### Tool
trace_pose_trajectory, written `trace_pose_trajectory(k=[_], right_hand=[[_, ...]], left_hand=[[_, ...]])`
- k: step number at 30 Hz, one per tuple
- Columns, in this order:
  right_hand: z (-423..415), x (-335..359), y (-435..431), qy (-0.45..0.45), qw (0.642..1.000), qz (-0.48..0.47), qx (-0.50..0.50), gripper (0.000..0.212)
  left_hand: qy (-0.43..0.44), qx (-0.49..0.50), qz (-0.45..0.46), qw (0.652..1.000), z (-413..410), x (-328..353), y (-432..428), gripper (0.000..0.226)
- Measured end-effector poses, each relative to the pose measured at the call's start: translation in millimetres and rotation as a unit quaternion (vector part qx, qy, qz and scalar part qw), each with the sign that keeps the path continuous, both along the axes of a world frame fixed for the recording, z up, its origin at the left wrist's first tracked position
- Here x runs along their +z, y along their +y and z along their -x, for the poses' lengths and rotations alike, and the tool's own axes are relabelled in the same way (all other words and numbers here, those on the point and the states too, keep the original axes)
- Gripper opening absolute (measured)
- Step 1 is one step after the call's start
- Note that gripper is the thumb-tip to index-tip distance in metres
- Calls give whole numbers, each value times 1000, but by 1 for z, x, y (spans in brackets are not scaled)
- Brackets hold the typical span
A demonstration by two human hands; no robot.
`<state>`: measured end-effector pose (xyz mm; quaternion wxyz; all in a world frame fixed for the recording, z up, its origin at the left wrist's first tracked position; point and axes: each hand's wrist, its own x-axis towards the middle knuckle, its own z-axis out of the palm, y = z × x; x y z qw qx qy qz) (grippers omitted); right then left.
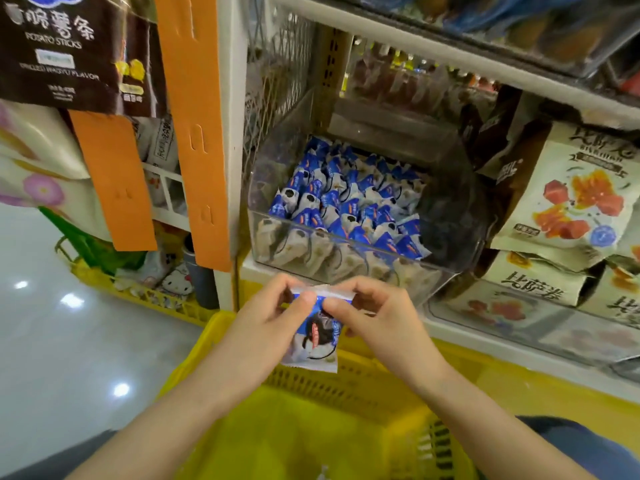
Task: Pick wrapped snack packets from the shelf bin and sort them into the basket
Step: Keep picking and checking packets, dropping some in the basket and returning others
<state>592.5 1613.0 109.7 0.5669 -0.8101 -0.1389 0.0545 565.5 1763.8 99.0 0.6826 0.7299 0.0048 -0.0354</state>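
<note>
A blue and white snack packet [317, 336] hangs upright above the yellow basket [349, 386]. My left hand [266, 318] pinches its top left corner. My right hand [375, 315] pinches the top right corner. Both hands are just below the front of the clear shelf bin [446, 216]. Several packets of the same kind [349, 206] fill the left and middle of the bin. Most of the basket's inside is hidden by my arms; a small white bit [323, 474] shows at the bottom edge.
Orange hanging strips [194, 126] and a dark potato sticks bag [65, 46] hang to the left of the bin. Cream snack bags with red fruit print [575, 199] lie to the right. Another yellow basket [138, 292] stands on the shiny floor at left. A shelf edge [450, 53] runs overhead.
</note>
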Motion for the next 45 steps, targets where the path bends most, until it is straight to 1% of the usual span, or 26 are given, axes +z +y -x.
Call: trace_pose_trajectory(k=[3,5,7,9,10,11,13,15,17,19,20,21,23,25,27,28,30,32,34,36,37,39,41,42,44,45], right_hand=[[5,-6,-1,-31,999,19,6,18],[8,-6,-1,-76,996,41,-5,15],[9,-6,-3,-172,979,105,1,3],[11,-6,-4,-250,954,167,15,11],[12,-6,-4,-257,951,173,17,12],[14,-6,-4,-243,956,161,13,11],[15,-6,-2,-181,978,106,-14,2],[15,-7,-1,-89,993,38,-61,11],[11,-6,-4,0,995,-42,-87,13],[8,-5,-7,84,987,-111,-81,8],[6,-6,-9,127,982,-122,-64,4],[6,-6,-11,166,978,-116,-42,6],[6,-10,-12,209,975,-75,12,24],[9,-16,-12,181,982,-1,56,41],[13,-22,-13,102,987,96,81,52],[15,-23,-14,68,986,120,89,54],[17,-25,-14,33,990,104,94,45],[17,-24,-13,44,995,63,71,30],[14,-24,-14,75,996,24,38,25],[12,-25,-15,91,995,9,31,24],[12,-26,-15,85,996,13,37,23],[14,-26,-14,61,996,24,55,23],[16,-25,-14,33,998,22,56,30],[16,-23,-14,14,998,22,49,26],[13,-20,-16,-27,998,36,43,2],[12,-20,-17,-47,997,44,37,9]], left_hand=[[16,24,-18,999,5,-2,-4,25],[23,34,-20,999,6,1,-6,25],[37,41,-23,998,5,2,-10,24],[63,53,1,997,6,4,-12,23],[74,57,16,996,7,4,-13,22],[80,58,26,995,8,4,-13,22],[82,41,28,995,11,4,-11,22],[81,14,23,996,14,5,-8,16],[84,10,6,996,15,5,-8,25],[78,52,14,996,15,5,-7,31],[71,76,25,994,14,5,-6,30],[65,93,32,993,14,5,-4,27],[45,103,12,994,13,5,2,23],[26,90,-27,995,11,3,6,20],[11,68,-73,995,10,1,8,19],[6,53,-96,994,10,1,8,20],[4,16,-113,993,9,-1,7,22],[7,-8,-102,995,7,-3,5,21],[16,5,-83,996,4,-4,3,14],[15,39,-73,996,1,-5,2,4],[6,54,-79,995,0,-5,1,7],[-29,57,-110,992,0,-6,0,14],[-72,35,-162,984,3,-6,-3,18],[-86,21,-184,979,5,-5,-4,20],[-98,-2,-213,972,9,-4,-7,19],[-98,-7,-221,970,10,-4,-8,18]])
